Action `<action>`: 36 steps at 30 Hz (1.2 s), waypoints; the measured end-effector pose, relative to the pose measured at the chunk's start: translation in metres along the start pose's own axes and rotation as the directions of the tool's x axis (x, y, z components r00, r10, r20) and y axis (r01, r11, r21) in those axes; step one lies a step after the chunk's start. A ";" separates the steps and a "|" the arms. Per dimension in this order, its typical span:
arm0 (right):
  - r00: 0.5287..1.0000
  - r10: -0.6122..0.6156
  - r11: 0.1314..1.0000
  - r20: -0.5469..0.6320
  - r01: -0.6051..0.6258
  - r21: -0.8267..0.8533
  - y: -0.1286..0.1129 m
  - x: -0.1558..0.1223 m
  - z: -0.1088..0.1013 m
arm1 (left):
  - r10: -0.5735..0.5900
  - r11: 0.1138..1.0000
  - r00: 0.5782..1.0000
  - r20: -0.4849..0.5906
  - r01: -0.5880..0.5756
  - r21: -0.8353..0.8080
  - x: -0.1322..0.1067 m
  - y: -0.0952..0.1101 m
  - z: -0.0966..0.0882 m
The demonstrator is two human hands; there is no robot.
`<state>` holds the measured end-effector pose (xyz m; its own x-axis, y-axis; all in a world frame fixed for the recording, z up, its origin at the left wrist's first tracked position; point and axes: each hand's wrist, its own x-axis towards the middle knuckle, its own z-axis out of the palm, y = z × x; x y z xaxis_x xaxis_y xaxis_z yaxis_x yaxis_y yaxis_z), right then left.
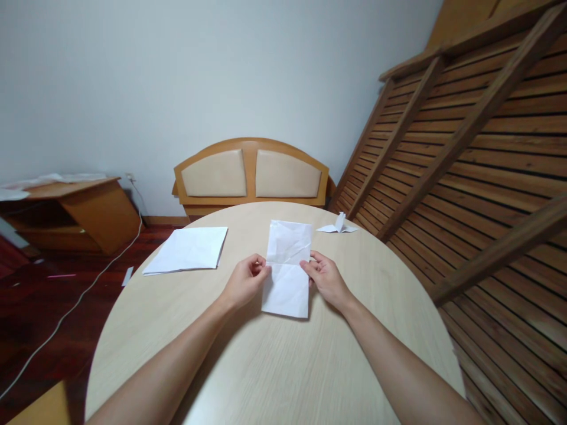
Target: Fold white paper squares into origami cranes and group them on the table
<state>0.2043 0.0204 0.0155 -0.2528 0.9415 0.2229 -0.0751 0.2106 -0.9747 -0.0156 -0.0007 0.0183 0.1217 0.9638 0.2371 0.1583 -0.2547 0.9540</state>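
Observation:
A white sheet of paper (287, 289), folded into a tall rectangle, is held between my hands over the middle of the table. A crease runs across its middle, and slanting creases mark the upper half. My left hand (248, 278) pinches the left edge near the cross crease, thumb against forefinger. On the opposite edge, my right hand (326, 277) grips the paper with its thumb on the front face; its other fingers are partly hidden behind. Beyond my right hand a folded paper crane (339, 224) stands on the table with its wings spread.
A stack of white paper (188, 249) lies at the left of the round wooden table (283, 372). Behind the table is a padded headboard (250, 171). Wooden slats (478, 171) lean at the right. A low cabinet (84, 212) and a white cable (88, 289) are at the left.

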 end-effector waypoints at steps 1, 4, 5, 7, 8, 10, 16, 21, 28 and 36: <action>1.000 0.006 1.000 0.009 -0.006 -0.008 0.000 0.000 0.000 | -0.016 1.000 1.000 0.021 0.016 -0.020 0.000 -0.002 0.001; 0.999 0.040 0.999 0.030 -0.039 -0.006 0.001 -0.001 0.003 | -0.052 0.998 0.997 0.058 0.054 -0.044 0.000 -0.007 0.002; 0.998 0.054 0.998 0.046 -0.054 0.014 0.001 -0.002 0.003 | -0.059 0.997 0.997 0.055 0.061 -0.038 0.000 -0.009 0.002; 0.993 0.077 0.994 0.093 -0.084 0.070 0.001 -0.003 0.004 | -0.065 0.998 0.997 0.039 0.066 -0.020 0.001 -0.012 0.001; 0.990 0.084 0.991 0.117 -0.095 0.091 0.001 -0.003 0.005 | -0.067 0.998 0.997 0.033 0.068 -0.019 0.002 -0.013 0.001; 0.985 0.090 0.989 0.145 -0.106 0.106 0.001 -0.004 0.004 | -0.083 0.996 0.996 0.029 0.084 -0.028 0.002 -0.014 0.000; 0.986 0.080 0.993 0.147 -0.092 0.078 0.007 -0.001 -0.001 | -0.129 0.991 0.991 -0.019 0.128 -0.025 0.003 -0.010 -0.001; 0.989 0.086 0.992 0.119 -0.096 0.077 0.010 0.000 -0.003 | -0.180 0.981 0.983 -0.031 0.177 -0.078 0.003 -0.003 -0.002; 0.988 0.124 0.988 0.089 -0.132 0.085 0.013 0.003 -0.005 | -0.227 0.963 0.974 0.013 0.226 -0.148 0.005 0.000 -0.007; 0.983 0.184 0.982 0.028 -0.185 0.035 0.011 0.004 -0.008 | -0.200 0.971 0.980 -0.017 0.196 -0.136 0.004 -0.001 -0.006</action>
<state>0.2104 0.0288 0.0054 -0.2896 0.9563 0.0402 -0.0605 0.0236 -0.9979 -0.0211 0.0042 0.0190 0.0707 0.9965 0.0450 0.0446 -0.0483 0.9978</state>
